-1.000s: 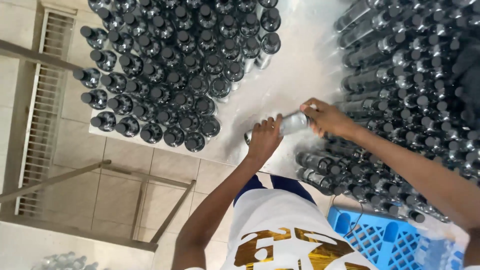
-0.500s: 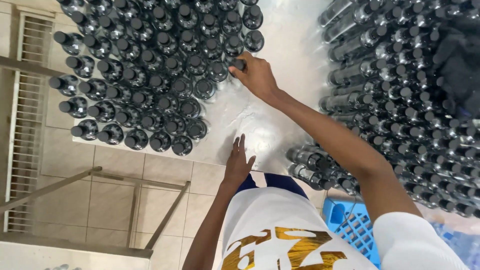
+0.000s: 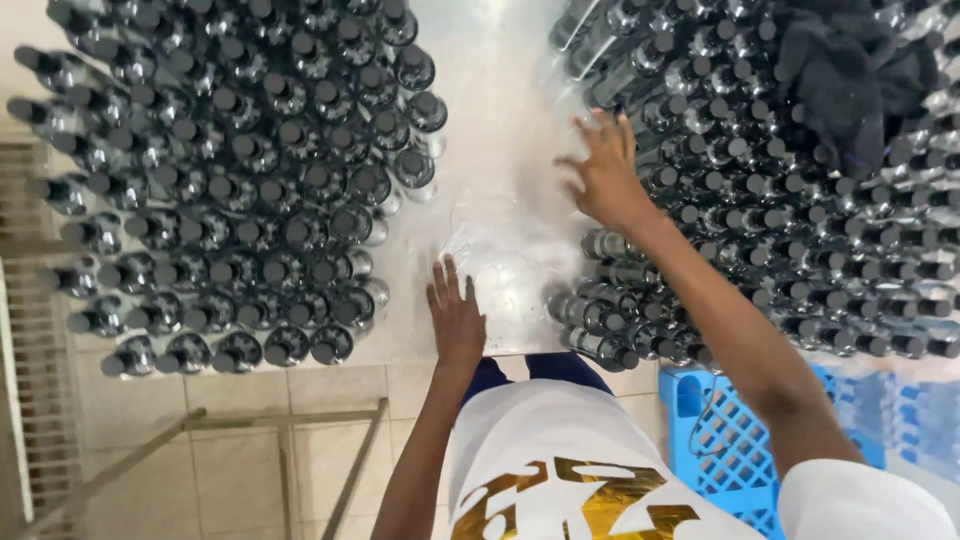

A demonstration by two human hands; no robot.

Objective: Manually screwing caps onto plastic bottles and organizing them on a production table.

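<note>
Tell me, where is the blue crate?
In the head view the blue crate sits low on the right, under the table's edge, just below the lying bottles and beneath the person's right forearm.

Blue plastic crate (image 3: 730, 440) btm right, dark cloth (image 3: 840, 80) top right, tiled floor (image 3: 250, 450).

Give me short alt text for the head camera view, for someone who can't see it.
A person's right hand reaches toward bottles lying on their sides, while the left hand rests flat on a shiny table. Upright capped bottles crowd the other side.
</note>
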